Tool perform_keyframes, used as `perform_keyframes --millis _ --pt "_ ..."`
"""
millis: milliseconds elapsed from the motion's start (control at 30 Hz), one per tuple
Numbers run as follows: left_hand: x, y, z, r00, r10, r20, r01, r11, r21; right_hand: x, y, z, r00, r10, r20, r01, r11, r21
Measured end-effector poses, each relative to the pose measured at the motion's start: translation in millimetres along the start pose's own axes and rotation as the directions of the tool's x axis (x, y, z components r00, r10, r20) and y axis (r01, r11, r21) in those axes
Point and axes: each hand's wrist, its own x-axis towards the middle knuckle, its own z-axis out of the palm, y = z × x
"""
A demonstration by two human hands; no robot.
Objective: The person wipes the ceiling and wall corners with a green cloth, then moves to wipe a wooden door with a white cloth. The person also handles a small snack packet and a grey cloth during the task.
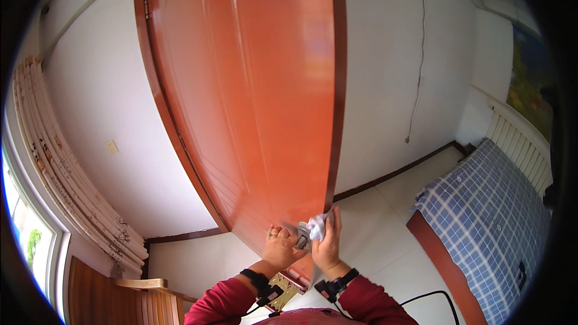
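Note:
An orange-red door (271, 99) stands before me, with a metal door lock (302, 236) near its edge. My left hand (279, 246) is at the lock, its fingers curled around what appears to be the lever handle; blur hides the exact grip. In my right hand (327, 239) is a crumpled whitish cloth (318, 226), held against the door edge just right of the lock. Both wrists wear black straps with small devices.
A bed with a blue checked cover (487, 198) stands at the right. At the lower left is a wooden chair or bench (140, 284), near patterned curtains (67, 176) and a window. A black cable (433, 292) curves at the lower right.

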Motion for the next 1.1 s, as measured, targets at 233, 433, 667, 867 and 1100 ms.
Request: perform_keyframes --millis 233,433,667,867,1100 --pt "0.8 0.2 -0.5 1.000 0.003 -0.008 -0.003 1.000 -0.024 28.2 -33.8 -24.2 0.976 0.186 0.112 -0.195 0.977 0.085" --pt "1.5 -0.1 2.3 1.000 -0.002 -0.009 0.003 0.999 0.032 153.1 -62.1 -35.3 0.993 -0.099 -0.072 0.102 0.994 0.049" --pt "1.4 -0.1 4.8 0.996 0.026 -0.088 -0.026 1.000 -0.006 52.1 -41.8 -12.7 0.994 0.093 -0.058 -0.091 0.995 0.037" --pt "1.5 3.0 2.0 0.998 0.014 -0.061 -0.013 1.000 0.012 40.2 -39.3 -19.8 0.990 0.136 -0.034 -0.129 0.979 0.160" --pt "1.0 2.6 3.2 0.999 0.000 -0.038 0.000 1.000 0.004 107.1 -47.5 -33.0 1.000 0.018 -0.023 -0.014 0.986 0.163"
